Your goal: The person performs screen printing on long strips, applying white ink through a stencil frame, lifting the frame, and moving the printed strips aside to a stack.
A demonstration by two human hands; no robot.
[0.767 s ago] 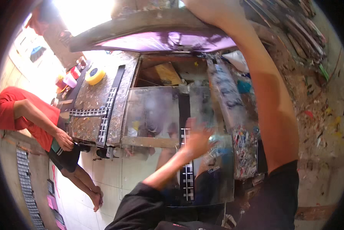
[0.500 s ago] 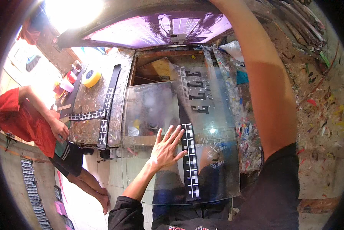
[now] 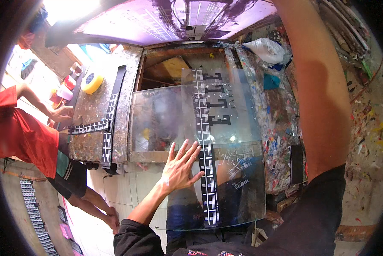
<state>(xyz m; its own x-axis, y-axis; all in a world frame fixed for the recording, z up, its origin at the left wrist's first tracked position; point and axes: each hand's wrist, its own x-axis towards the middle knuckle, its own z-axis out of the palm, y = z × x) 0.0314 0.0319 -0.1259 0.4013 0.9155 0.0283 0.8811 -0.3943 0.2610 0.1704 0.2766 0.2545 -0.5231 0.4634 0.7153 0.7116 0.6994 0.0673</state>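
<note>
My left hand (image 3: 180,167) lies flat with fingers spread on a clear glass sheet (image 3: 238,205). Its thumb and fingertips touch or nearly touch the left edge of a long black strip (image 3: 207,170) printed with white crossing lines, which runs from near my body to the far end of the glass. My right arm (image 3: 321,77) reaches up and leaves the picture at the top, so that hand is out of view. Beyond the glass, a tilted printing screen (image 3: 191,20) with purple, light-backed mesh stands raised. Dark block lettering (image 3: 218,100) shows beside the strip's far half.
Two similar strips (image 3: 112,106) lie on the paint-spotted bench at left, by a yellow tape roll (image 3: 92,82). A co-worker in red (image 3: 33,138) stands there, one hand (image 3: 63,113) at the bench edge. A white bag (image 3: 266,51) sits back right. Printed pieces (image 3: 37,213) line the floor.
The strip's far part was smeared and partly dark; now its pattern shows along the length. The screen looks larger, my right arm is farther right, and the co-worker's hand has moved up.
</note>
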